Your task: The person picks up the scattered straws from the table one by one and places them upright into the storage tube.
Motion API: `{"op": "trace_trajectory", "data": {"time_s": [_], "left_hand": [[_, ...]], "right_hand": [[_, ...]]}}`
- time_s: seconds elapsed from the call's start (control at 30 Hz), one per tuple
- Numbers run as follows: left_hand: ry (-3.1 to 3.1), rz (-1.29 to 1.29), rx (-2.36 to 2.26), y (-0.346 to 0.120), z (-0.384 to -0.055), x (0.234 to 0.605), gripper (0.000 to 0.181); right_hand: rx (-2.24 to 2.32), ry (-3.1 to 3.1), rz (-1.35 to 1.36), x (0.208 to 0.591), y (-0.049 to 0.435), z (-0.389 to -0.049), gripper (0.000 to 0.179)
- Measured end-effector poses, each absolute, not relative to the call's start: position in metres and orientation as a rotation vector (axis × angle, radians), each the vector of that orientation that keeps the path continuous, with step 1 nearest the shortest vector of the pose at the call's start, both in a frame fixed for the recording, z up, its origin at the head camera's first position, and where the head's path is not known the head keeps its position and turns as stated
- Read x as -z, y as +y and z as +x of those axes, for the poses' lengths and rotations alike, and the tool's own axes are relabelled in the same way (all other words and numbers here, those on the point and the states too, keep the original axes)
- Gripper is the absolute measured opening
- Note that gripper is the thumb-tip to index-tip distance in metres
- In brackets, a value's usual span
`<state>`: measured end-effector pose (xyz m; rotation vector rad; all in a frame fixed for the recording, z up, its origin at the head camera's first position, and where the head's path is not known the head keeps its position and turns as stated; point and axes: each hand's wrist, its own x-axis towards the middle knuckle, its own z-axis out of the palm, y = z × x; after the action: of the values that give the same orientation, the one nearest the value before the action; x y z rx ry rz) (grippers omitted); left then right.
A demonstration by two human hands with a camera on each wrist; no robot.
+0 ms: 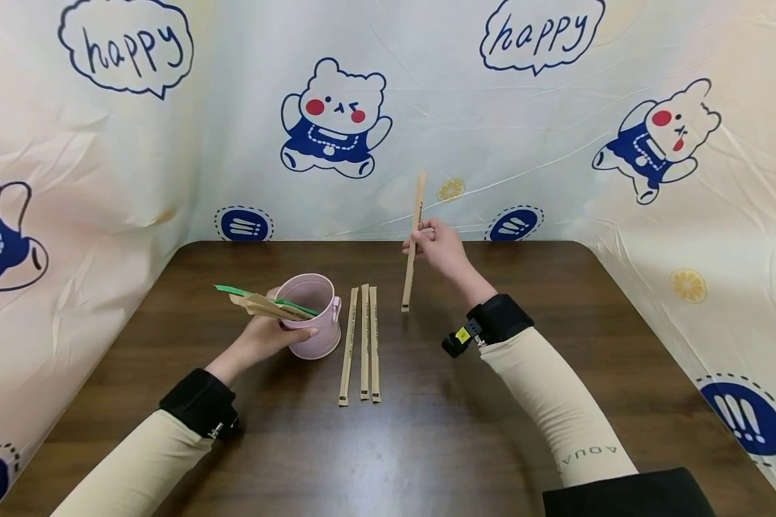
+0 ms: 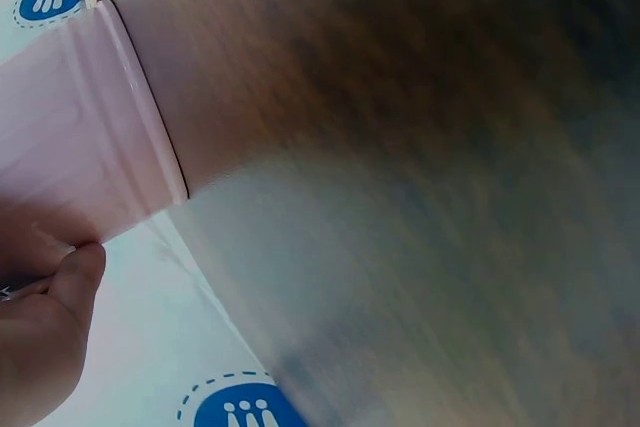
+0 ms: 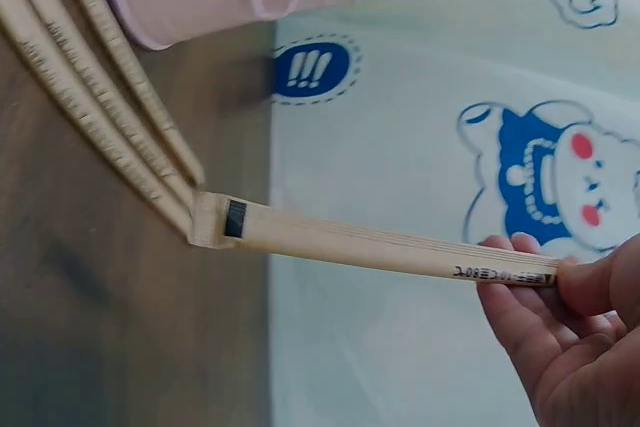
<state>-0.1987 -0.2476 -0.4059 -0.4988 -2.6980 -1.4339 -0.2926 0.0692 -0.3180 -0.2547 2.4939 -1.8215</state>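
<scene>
A small pink bucket (image 1: 323, 337) stands on the table left of middle, and my left hand (image 1: 264, 345) grips its side with the thumb across the front. Several paper-wrapped straws (image 1: 259, 304) and something green (image 1: 231, 290) lean out over its left rim. To the right, my right hand (image 1: 442, 248) pinches one paper-wrapped straw (image 1: 410, 276) near its middle, its length close to upright. In the right wrist view that straw (image 3: 370, 255) shows printed letters and a dark mark at its end. Three more wrapped straws (image 1: 365, 345) lie side by side between bucket and right hand.
The brown wooden table (image 1: 427, 445) reaches back to a pale curtain (image 1: 440, 129) printed with bears, which also hangs along both sides. Black wrist bands (image 1: 501, 319) with cameras sit on both forearms.
</scene>
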Motion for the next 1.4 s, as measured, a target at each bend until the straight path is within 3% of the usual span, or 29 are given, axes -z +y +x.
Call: {"op": "trace_trajectory", "data": {"time_s": [0.6,1.4], "left_hand": [[-2.675,-0.520,1.439,-0.245,-0.199,0.406,0.072],[-2.668,-0.545,1.425,-0.247,-0.202,0.408,0.073]], "right_hand": [[2.034,2.486,-0.749,0.261,0.023,-0.257,0.020],[1.875,2.366,-1.065,0.297,-0.026,-0.243,0.014]]}}
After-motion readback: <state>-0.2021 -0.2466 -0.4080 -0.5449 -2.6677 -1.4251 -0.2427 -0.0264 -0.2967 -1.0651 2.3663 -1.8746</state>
